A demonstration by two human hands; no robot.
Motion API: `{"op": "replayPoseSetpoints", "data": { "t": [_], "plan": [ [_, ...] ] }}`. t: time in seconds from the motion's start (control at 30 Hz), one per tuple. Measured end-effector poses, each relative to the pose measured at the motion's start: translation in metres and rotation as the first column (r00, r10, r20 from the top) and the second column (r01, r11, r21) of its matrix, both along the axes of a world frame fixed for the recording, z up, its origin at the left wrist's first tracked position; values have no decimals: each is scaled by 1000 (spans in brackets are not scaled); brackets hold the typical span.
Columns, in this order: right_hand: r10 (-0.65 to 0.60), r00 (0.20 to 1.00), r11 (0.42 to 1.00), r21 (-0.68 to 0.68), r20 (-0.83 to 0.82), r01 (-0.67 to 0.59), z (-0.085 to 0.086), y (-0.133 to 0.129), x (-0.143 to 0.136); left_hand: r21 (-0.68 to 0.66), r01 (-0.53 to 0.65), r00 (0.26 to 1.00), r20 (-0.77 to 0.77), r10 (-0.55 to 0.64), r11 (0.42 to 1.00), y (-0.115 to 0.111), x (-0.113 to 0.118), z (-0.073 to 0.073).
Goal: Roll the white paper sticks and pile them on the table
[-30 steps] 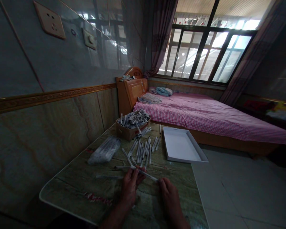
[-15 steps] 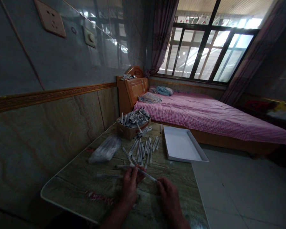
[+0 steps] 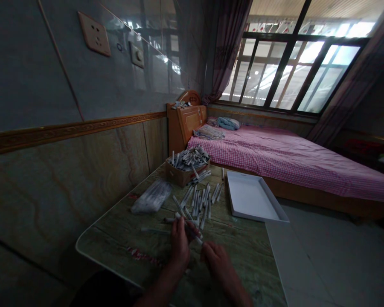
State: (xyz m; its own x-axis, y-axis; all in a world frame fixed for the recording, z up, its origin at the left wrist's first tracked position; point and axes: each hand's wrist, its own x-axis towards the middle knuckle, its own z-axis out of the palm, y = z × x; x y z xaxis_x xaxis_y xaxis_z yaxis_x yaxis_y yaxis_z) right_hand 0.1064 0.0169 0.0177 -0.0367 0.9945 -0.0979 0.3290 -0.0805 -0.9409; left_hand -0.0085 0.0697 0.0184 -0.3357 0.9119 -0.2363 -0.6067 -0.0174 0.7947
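Note:
Both hands are over the near part of the table, joined by a slim, pale pen (image 3: 198, 240). My left hand (image 3: 180, 242) is closed around its far part, with another pale end showing above the thumb. At the pen's near end, my right hand (image 3: 216, 257) pinches with curled fingers, slightly blurred. Just beyond my hands lie several loose pens (image 3: 199, 202), pale with dark ends, in rough rows. A cardboard box (image 3: 180, 176) heaped with more pens stands behind them. Left of the loose pens rests a clear plastic bag (image 3: 152, 197), its contents unclear.
A shallow white tray (image 3: 250, 197) lies at the table's right side, overhanging the edge slightly. The wooden-patterned table (image 3: 243, 264) borders a tiled wall (image 3: 128, 166) on the left. Beyond it stands a bed (image 3: 275, 153) with a pink checked sheet.
My right hand has come closer to my left, so less of the pen shows between them. The whole view has shifted, with the scene sliding slightly right.

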Motion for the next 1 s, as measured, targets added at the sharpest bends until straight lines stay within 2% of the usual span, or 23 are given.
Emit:
{"op": "replayPoseSetpoints", "data": {
  "t": [0.13, 0.23, 0.3, 0.4, 0.5, 0.57, 0.67, 0.8, 0.9, 1.0],
  "plan": [
    [-61, 996, 989, 141, 63, 52, -10, -6, -23, -34, -58, 997, -48, 56, 998, 12, 2, 10],
    [-104, 977, 960, 276, 188, 49, -14, -12, -33, -63, -58, 998, -41, 55, 996, 21, 1, 13],
    [-137, 942, 927, 375, 307, 13, -10, -14, -32, -83, -55, 998, -41, 52, 995, 25, 1, 12],
    [-168, 860, 858, 501, 482, -113, 2, -15, -25, -114, -44, 998, -38, 40, 993, 27, 5, 9],
    [-192, 789, 809, 549, 584, -209, 11, -15, -17, -136, -37, 999, -30, 33, 990, 29, 12, 7],
    [-189, 787, 811, 546, 587, -213, 11, -16, -13, -139, -45, 999, -25, 42, 989, 32, 13, 8],
    [-160, 867, 872, 479, 472, -100, 3, -21, -6, -117, -87, 996, -13, 86, 989, 40, 5, 14],
    [-161, 971, 958, 264, 176, 111, -7, -23, -2, -37, -132, 991, 10, 132, 991, 45, -5, 25],
    [-160, 987, 981, 111, -26, 162, -7, -16, -6, 12, -111, 993, 36, 110, 994, 36, 3, 30],
    [-177, 965, 981, 39, -192, 187, -4, -6, -15, 30, -82, 994, 72, 80, 996, 22, 14, 30]
  ]
}}
